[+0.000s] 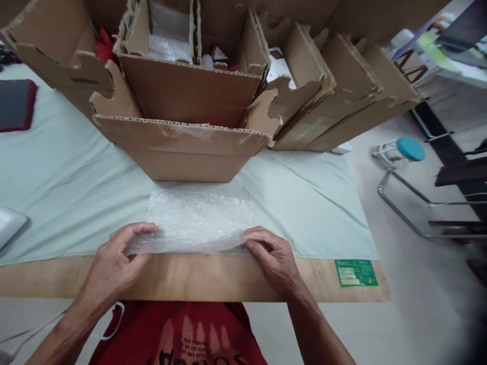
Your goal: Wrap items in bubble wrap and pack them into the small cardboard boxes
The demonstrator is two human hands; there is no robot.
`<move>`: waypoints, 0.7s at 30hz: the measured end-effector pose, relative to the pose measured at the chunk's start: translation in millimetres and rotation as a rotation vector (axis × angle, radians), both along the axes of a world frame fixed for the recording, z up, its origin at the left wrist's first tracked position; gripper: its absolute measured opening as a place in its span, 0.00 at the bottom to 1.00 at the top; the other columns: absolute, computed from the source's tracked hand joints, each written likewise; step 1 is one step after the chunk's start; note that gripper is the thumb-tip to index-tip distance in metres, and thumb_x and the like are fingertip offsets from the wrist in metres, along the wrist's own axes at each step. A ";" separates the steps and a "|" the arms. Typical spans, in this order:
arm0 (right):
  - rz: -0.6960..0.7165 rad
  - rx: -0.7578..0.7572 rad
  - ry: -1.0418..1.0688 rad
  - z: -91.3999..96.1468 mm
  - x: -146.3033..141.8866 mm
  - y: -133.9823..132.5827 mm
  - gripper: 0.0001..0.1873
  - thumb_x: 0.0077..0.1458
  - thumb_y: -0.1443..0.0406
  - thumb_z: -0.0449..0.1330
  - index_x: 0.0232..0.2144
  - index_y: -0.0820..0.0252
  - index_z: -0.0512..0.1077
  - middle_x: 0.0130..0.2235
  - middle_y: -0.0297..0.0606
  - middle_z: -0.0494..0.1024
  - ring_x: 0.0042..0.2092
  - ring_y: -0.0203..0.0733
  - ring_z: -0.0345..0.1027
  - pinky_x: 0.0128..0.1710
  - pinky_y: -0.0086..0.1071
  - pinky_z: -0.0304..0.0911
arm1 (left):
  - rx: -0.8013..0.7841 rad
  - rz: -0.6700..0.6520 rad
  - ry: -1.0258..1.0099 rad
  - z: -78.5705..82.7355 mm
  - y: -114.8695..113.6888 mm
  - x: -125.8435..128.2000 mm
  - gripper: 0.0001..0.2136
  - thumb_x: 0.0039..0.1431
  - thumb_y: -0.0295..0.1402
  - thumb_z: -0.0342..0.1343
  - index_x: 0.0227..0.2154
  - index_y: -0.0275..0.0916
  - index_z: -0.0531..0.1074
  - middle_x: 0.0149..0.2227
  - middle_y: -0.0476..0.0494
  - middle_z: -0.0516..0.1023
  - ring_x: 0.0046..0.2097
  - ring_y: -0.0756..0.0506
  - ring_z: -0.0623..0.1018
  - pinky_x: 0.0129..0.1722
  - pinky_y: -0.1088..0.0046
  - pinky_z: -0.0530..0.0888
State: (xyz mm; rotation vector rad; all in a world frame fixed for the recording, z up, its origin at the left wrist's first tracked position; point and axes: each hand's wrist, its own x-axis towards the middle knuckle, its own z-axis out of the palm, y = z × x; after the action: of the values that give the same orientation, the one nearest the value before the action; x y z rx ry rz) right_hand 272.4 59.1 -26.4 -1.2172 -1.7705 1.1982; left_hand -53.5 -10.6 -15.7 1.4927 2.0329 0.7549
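A sheet of clear bubble wrap (201, 210) lies on the pale green cloth near the table's front edge, its near edge lifted or folded up. My left hand (117, 256) grips the left end of that near edge between thumb and fingers. At the right end, my right hand (272, 256) pinches the same edge. Just beyond the sheet stands an open cardboard box (190, 157) with a cut-down front.
Behind are more cardboard compartments (304, 96), some holding bubble wrap and small items. A dark tablet with a red border (15, 105) lies far left. A green card (355, 272) rests on the wooden edge (312, 279). A blue-topped stool (410, 148) stands right.
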 end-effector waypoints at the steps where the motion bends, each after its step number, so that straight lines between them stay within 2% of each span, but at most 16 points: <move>1: -0.015 -0.020 0.007 -0.2 0.0 0.6 0.07 0.64 0.64 0.60 0.35 0.55 0.79 0.38 0.38 0.83 0.42 0.43 0.78 0.43 0.35 0.74 | 0.002 0.003 -0.033 0.2 -2.0 -1.0 0.11 0.56 0.35 0.54 0.40 0.45 0.78 0.47 0.46 0.84 0.50 0.39 0.83 0.48 0.63 0.80; 4: -0.104 -0.063 -0.009 -2.1 2.1 0.5 0.07 0.63 0.62 0.61 0.34 0.56 0.78 0.35 0.37 0.82 0.37 0.42 0.78 0.37 0.32 0.73 | 0.032 0.096 -0.116 -1.6 -4.8 -0.7 0.09 0.60 0.40 0.56 0.35 0.43 0.77 0.43 0.45 0.85 0.47 0.41 0.83 0.49 0.64 0.79; 7: -0.228 -0.074 -0.050 -6.9 0.4 -1.4 0.09 0.61 0.59 0.63 0.32 0.57 0.77 0.30 0.34 0.81 0.32 0.40 0.75 0.32 0.31 0.71 | 0.019 0.193 -0.069 -5.0 -0.1 2.1 0.12 0.57 0.45 0.58 0.33 0.43 0.77 0.33 0.48 0.84 0.37 0.42 0.82 0.38 0.66 0.78; 9: -0.310 -0.039 -0.121 -10.9 -3.6 -2.9 0.09 0.60 0.58 0.64 0.35 0.58 0.77 0.31 0.34 0.81 0.31 0.39 0.74 0.32 0.31 0.70 | 0.022 0.169 0.007 -7.5 4.7 2.7 0.12 0.57 0.45 0.56 0.31 0.43 0.77 0.32 0.47 0.83 0.36 0.42 0.81 0.38 0.64 0.76; 11: -0.368 0.041 -0.238 -14.7 -7.9 -4.2 0.11 0.58 0.58 0.65 0.40 0.58 0.77 0.32 0.34 0.81 0.30 0.38 0.72 0.33 0.32 0.70 | 0.045 0.117 0.108 -10.5 8.3 1.9 0.11 0.57 0.43 0.54 0.30 0.44 0.77 0.32 0.46 0.83 0.38 0.40 0.80 0.44 0.60 0.75; 14: -0.385 0.163 -0.385 -19.2 -11.1 -5.2 0.15 0.59 0.58 0.64 0.46 0.59 0.77 0.32 0.35 0.81 0.30 0.39 0.71 0.38 0.35 0.71 | 0.096 0.042 0.236 -16.5 10.6 -1.2 0.11 0.60 0.42 0.53 0.32 0.44 0.76 0.32 0.45 0.83 0.38 0.38 0.80 0.48 0.54 0.72; 21: -0.348 0.296 -0.513 -26.1 -7.8 -4.0 0.16 0.62 0.57 0.62 0.47 0.62 0.76 0.29 0.33 0.78 0.28 0.38 0.70 0.35 0.35 0.70 | 0.216 -0.048 0.427 -28.3 14.1 -6.4 0.11 0.66 0.41 0.51 0.38 0.43 0.76 0.32 0.43 0.81 0.35 0.39 0.79 0.44 0.57 0.72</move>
State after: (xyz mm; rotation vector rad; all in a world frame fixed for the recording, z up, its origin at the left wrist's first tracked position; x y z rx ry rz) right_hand 264.6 55.1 -52.5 -1.6583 -1.8933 0.4251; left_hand -59.9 3.5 -43.9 1.9561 2.2635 0.6992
